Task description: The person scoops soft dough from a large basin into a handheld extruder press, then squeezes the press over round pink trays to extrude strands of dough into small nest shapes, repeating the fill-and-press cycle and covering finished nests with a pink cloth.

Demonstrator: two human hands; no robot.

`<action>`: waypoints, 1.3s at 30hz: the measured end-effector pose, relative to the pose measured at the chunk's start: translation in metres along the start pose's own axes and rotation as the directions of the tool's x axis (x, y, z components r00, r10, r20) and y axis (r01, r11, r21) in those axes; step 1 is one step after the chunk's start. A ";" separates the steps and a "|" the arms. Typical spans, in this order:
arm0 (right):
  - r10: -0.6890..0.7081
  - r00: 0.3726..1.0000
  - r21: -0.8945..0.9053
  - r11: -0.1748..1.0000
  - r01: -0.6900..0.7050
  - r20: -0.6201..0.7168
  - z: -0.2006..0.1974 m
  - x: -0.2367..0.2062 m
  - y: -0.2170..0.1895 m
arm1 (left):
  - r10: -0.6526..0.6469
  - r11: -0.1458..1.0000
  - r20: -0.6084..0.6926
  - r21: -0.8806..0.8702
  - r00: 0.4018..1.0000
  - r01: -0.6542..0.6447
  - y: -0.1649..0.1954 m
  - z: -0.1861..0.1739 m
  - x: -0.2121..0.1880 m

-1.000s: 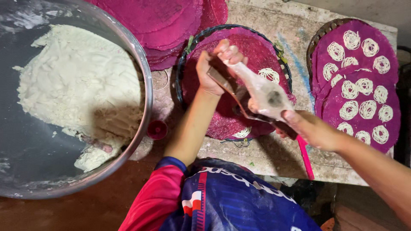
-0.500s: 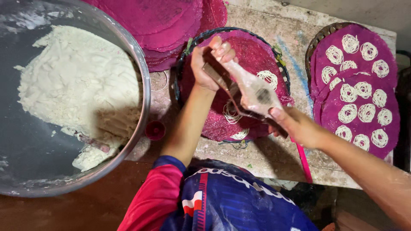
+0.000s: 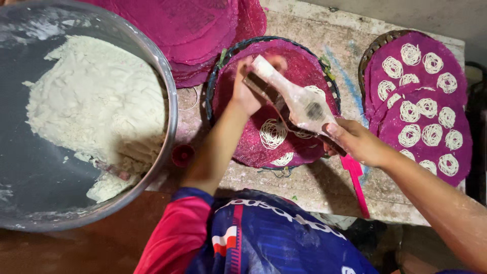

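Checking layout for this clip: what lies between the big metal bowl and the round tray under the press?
In the head view, a small red cap sits on the table between the metal bowl and the round tray.

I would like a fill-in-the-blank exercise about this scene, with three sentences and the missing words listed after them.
1. Both hands, left hand and right hand, grip a wooden ____ over the mat.
2. The big metal bowl on the left holds white ____.
3. The noodle coils lie on mats of ____ colour.

Missing words: press; dough; pink
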State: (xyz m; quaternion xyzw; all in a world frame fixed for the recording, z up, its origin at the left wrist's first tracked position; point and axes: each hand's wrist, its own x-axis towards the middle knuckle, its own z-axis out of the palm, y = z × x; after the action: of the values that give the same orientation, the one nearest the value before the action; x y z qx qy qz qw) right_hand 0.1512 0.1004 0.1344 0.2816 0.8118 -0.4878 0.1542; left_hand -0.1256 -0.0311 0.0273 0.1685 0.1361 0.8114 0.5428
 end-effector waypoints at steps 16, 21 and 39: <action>-0.197 0.975 0.103 0.973 0.207 -0.100 -0.008 0.009 0.046 | 0.041 0.385 -0.192 0.909 0.981 0.161 -0.015 -0.021 -0.089; -0.069 0.965 0.288 0.958 -0.007 0.252 -0.009 0.012 0.036 | -0.003 0.972 -0.048 -0.236 0.999 -0.008 0.007 0.017 -0.036; 0.166 0.986 -0.116 0.980 -0.161 0.029 -0.049 0.050 -0.013 | 0.247 0.867 0.029 -0.452 0.969 -0.208 -0.012 -0.003 0.055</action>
State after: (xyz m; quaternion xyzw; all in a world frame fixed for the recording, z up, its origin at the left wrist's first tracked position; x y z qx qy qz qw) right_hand 0.1044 0.1540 0.1406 0.3287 0.8091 -0.4320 0.2250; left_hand -0.1362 0.0247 0.0269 0.0893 -0.0975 0.8712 0.4728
